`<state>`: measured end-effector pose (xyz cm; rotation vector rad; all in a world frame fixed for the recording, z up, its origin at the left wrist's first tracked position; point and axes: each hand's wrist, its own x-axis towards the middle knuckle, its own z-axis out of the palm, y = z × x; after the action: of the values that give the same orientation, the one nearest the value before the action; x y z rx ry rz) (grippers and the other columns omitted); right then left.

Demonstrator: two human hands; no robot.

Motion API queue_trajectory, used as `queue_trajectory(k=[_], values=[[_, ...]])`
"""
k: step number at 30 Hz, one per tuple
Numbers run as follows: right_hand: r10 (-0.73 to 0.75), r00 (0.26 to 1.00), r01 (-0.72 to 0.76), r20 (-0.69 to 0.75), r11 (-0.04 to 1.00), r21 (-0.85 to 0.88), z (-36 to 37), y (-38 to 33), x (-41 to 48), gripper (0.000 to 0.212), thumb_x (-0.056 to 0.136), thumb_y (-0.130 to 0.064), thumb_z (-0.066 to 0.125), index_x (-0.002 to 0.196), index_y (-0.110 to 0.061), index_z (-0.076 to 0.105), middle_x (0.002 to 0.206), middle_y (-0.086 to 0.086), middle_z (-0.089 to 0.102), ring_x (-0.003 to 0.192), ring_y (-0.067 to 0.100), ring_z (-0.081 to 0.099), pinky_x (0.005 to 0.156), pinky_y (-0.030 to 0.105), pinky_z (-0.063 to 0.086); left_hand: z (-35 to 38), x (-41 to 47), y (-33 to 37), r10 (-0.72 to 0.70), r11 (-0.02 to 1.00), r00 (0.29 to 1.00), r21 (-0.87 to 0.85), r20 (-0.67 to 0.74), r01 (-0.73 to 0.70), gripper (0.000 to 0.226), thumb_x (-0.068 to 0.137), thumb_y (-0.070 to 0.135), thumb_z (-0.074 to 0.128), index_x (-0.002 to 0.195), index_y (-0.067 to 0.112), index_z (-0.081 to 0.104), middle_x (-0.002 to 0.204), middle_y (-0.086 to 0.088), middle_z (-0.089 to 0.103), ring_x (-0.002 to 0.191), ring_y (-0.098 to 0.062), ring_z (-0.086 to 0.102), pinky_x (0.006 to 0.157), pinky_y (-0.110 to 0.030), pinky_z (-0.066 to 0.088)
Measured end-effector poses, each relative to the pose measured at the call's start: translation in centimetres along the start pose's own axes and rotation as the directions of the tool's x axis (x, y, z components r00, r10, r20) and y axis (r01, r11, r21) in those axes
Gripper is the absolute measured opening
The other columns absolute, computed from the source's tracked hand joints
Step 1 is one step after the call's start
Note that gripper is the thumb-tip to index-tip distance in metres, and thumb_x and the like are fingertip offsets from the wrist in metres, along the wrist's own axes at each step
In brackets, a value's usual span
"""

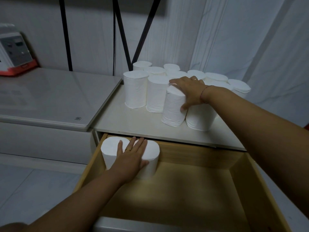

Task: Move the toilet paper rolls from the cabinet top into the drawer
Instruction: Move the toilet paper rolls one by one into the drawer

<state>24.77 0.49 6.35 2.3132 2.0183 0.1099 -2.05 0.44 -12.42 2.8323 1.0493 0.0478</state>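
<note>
**Two rolls in drawer, R hand on the next**

Open wooden drawer (192, 190) fills lower centre and right of frame. White glossy-topped unit (50, 97) takes centre left, w/ a grey and orange device (15, 51) at upper left. Cabinet top (127, 121) sits mid-frame above the drawer and carries a cluster of upright toilet paper rolls (136, 89), packed close, running toward the right edge. Two drawer rolls (110, 151) stand upright side by side in the drawer's back left corner. Left hand (132, 156) lies flat on their tops, fingers straight and together, ring (128, 149) on one finger. Right hand (189, 91) grips the front roll (173, 111) on the cabinet top: fingers over its top, thumb against its side. Roll tilts slightly.
</note>
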Motion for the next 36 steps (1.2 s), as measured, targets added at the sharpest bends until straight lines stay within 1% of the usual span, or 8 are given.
queue_trajectory(k=[6,9,13,17,20,24,30,36], values=[[0.090,0.994,-0.094,-0.063,0.994,-0.056,0.5,-0.4,-0.8,0.104,0.049,-0.086,0.055,0.131,-0.023,0.039,0.126,0.010,0.040,0.116,0.031,0.035,0.095,0.043,0.028,-0.1,-0.1,0.1,-0.001,1.000,1.000,0.004,-0.004,0.001,0.070,0.098,0.050,0.030,0.151,0.022,-0.007,0.161,0.001,-0.007,0.147,-0.021,-0.013,0.114,-0.052,-0.012],[0.039,0.994,-0.037,-0.099,0.999,0.027,1.2,-1.2,-1.1,0.101,0.053,-0.078,0.063,0.128,-0.014,0.040,0.129,0.010,0.042,0.116,0.030,0.039,0.097,0.041,0.030,0.0,-0.3,0.4,0.037,0.999,0.999,0.017,-0.028,-0.036,0.066,0.100,0.045,0.028,0.151,0.024,-0.008,0.161,0.001,-0.009,0.146,-0.020,-0.016,0.114,-0.050,-0.013],[-0.069,0.998,0.070,-0.013,0.986,0.152,0.5,-1.5,-2.5,0.105,0.061,-0.051,0.079,0.143,-0.019,0.022,0.142,0.010,0.036,0.127,0.030,0.035,0.109,0.042,0.029,0.1,-0.6,0.7,0.138,0.990,0.988,0.016,-0.069,-0.137,0.062,0.103,0.026,0.030,0.150,0.030,-0.010,0.159,0.004,-0.014,0.145,-0.019,-0.018,0.113,-0.041,-0.018],[-0.068,0.978,0.112,-0.199,0.970,0.216,0.8,-3.4,-6.0,0.095,0.062,-0.053,0.076,0.140,-0.025,0.029,0.134,0.006,0.042,0.119,0.028,0.036,0.097,0.038,0.034,0.0,-0.5,0.6,0.193,0.981,0.977,0.022,-0.095,-0.192,0.071,0.099,0.010,0.037,0.149,0.031,-0.010,0.159,0.003,-0.015,0.146,-0.018,-0.017,0.113,-0.034,-0.017],[-0.089,0.968,0.159,-0.234,0.940,0.303,1.7,-4.8,-9.6,0.093,0.061,-0.058,0.074,0.138,-0.031,0.029,0.134,0.000,0.043,0.118,0.022,0.038,0.094,0.033,0.033,-0.1,-0.5,0.6,0.207,0.978,0.974,0.023,-0.086,-0.206,0.072,0.097,0.005,0.036,0.151,0.029,-0.007,0.160,0.002,-0.013,0.146,-0.019,-0.015,0.115,-0.034,-0.015],[-0.136,0.969,0.200,-0.206,0.922,0.332,3.1,-5.5,-13.3,0.091,0.061,-0.056,0.076,0.137,-0.035,0.030,0.135,-0.005,0.043,0.117,0.017,0.039,0.094,0.028,0.032,0.0,-0.5,0.6,0.211,0.978,0.975,0.010,-0.069,-0.211,0.067,0.099,0.018,0.037,0.151,0.026,-0.005,0.160,0.001,-0.010,0.147,-0.020,-0.014,0.116,-0.036,-0.012],[-0.062,0.983,0.124,-0.173,0.918,0.375,5.1,-4.6,-14.9,0.090,0.058,-0.060,0.075,0.133,-0.038,0.033,0.131,-0.008,0.046,0.112,0.012,0.042,0.091,0.025,0.034,0.1,-0.5,0.6,0.200,0.980,0.979,0.031,-0.038,-0.199,0.073,0.098,0.033,0.042,0.150,0.026,-0.008,0.160,0.001,-0.012,0.147,-0.020,-0.015,0.115,-0.034,-0.014],[0.053,0.998,-0.040,-0.025,0.922,0.385,12.1,-6.2,-14.3,0.087,0.064,-0.046,0.078,0.137,-0.027,0.033,0.135,0.000,0.043,0.117,0.023,0.043,0.098,0.037,0.042,0.1,-0.6,0.9,0.189,0.981,0.982,0.041,-0.031,-0.187,0.079,0.096,0.035,0.046,0.150,0.026,-0.010,0.159,0.001,-0.015,0.146,-0.020,-0.016,0.114,-0.035,-0.015]])
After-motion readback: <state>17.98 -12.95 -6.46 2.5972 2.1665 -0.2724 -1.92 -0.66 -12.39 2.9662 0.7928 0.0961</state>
